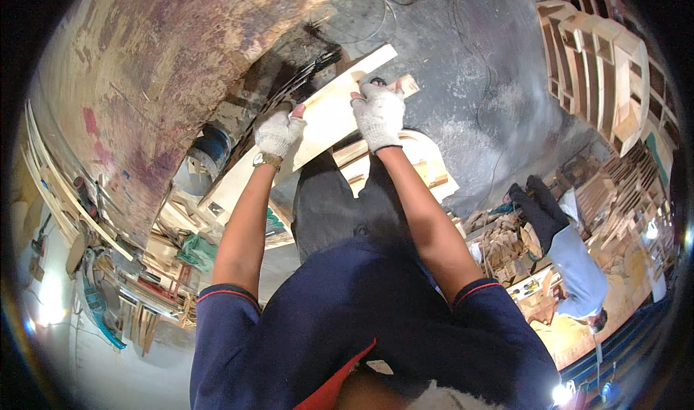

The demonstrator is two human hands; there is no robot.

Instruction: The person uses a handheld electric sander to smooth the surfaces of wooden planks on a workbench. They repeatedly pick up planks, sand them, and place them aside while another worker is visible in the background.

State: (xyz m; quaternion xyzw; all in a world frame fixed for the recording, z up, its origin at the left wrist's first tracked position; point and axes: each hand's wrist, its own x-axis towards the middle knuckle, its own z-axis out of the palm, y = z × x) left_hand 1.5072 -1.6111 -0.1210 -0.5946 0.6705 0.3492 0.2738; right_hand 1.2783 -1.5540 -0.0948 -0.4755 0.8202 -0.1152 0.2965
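Observation:
A long pale wooden board [331, 112] runs diagonally in front of my legs. My left hand [279, 131], in a white knitted glove with bare fingertips, grips the board by its edge nearer the workbench. On the other side, my right hand [379, 116], gloved the same way, is closed around a small wooden piece [410, 86] beside the board. A small dark round thing [378, 81] shows at its fingers; what it is cannot be made out. Curved pale wooden parts [420, 158] lie below my right wrist, partly hidden by my leg.
A large stained work surface [162, 58] fills the upper left. Beneath its edge stands a bucket [203, 161]. Cables [485, 68] trail over the grey floor [450, 101]. Slatted wooden frames [602, 68] stand at right, above wood offcuts [499, 236]. Another person [577, 269] bends over a bench.

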